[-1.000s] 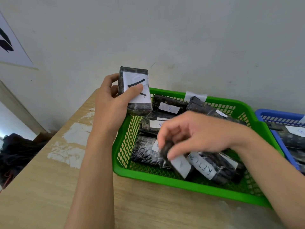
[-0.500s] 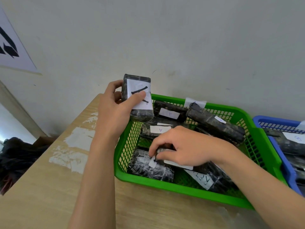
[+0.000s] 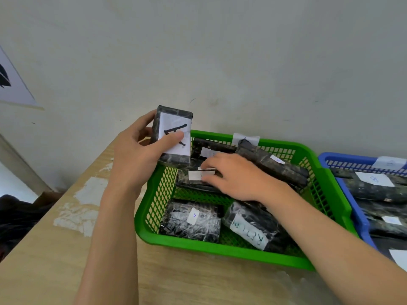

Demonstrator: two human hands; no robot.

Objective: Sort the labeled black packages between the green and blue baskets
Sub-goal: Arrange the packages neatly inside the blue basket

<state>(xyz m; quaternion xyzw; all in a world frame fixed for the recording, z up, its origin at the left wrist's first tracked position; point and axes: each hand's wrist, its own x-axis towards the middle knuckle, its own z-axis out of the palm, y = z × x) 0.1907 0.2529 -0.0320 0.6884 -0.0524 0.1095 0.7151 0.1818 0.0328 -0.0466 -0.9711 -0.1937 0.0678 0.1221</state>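
Note:
My left hand holds a black package with a large white label upright above the left rim of the green basket. My right hand reaches into the basket's back half, fingers on a flat black package with a white label. At the basket's front lie a package marked A and one marked RETURN. A long package leans along the back right. The blue basket at the right holds several black packages, one with a white label.
Both baskets stand on a wooden table with patches of peeled white paint, pushed against a pale wall. A paper sheet hangs on the wall at far left. Dark objects lie beyond the table's left edge.
My right hand let go of a package at the basket's front and moved back and left onto a flat labeled package. My left hand kept its package raised.

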